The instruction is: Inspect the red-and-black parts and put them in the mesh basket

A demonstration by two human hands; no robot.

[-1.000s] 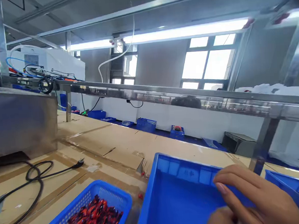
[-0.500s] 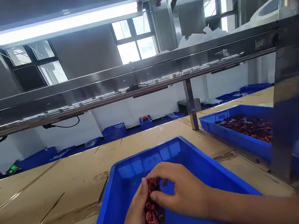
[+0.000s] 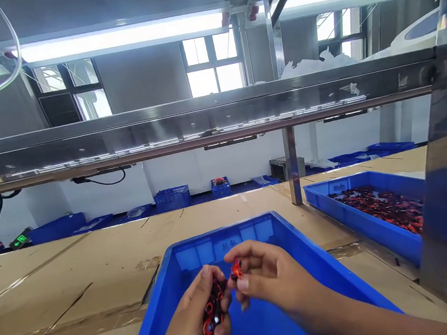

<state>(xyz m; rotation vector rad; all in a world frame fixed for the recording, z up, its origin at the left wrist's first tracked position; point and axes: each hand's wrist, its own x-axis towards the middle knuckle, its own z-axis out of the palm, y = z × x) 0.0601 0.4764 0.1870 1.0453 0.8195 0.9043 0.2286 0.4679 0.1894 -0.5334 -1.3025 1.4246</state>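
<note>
My left hand point(image 3: 197, 312) is closed round a handful of small red and black pieces point(image 3: 210, 319), glossy and partly ring-shaped, whose exact kind I cannot make out. Just to its right, my right hand point(image 3: 271, 274) pinches one small red and black piece point(image 3: 236, 269) between thumb and forefinger, its other fingers curled loosely. Both hands hover over a blue plastic tray point(image 3: 213, 239). Part of the tray's floor is hidden behind my hands and forearms.
On the right a second blue tray point(image 3: 368, 217) holds many similar red and black pieces. A metal post point(image 3: 435, 183) rises close to it. Overhead a steel beam point(image 3: 189, 121) crosses the cardboard-covered table point(image 3: 100, 263). Blue crates point(image 3: 172, 196) line the far wall.
My right hand has drawn slightly away from the handful and now holds a single red and black piece apart. My left hand has shifted a little left. The view has tilted.
</note>
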